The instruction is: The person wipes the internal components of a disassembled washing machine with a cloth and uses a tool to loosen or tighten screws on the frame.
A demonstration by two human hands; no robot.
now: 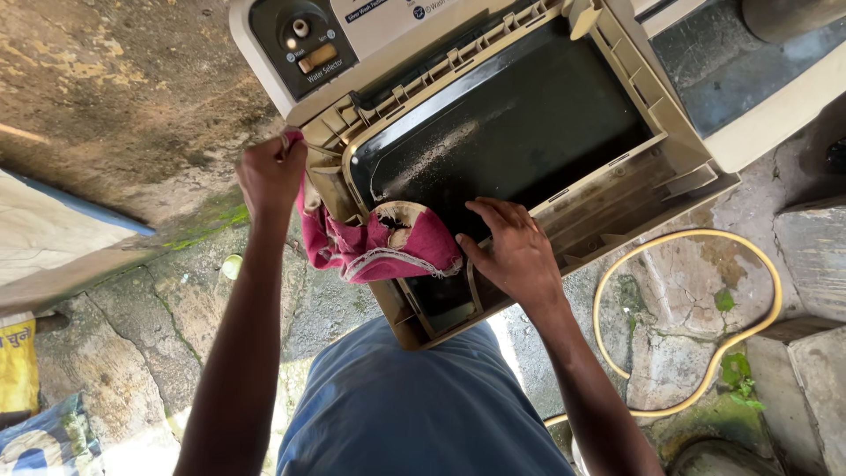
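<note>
A beige washing machine [670,167] stands in front of me with its dark-panelled lid [511,132] raised. A pink cloth [379,247] with a worn hole hangs over the lid's near corner. My left hand [270,176] is closed on the upper end of the pink cloth at the lid's left edge. My right hand [511,249] lies flat on the lid's lower rim, fingers spread, touching the cloth's right side.
A control panel with a knob [302,37] sits at the machine's top left. A yellow hose [705,335] loops on the cracked stone floor at right. Mossy concrete lies at left, with a yellow bag [16,361] and blue fabric [44,441] in the bottom left corner.
</note>
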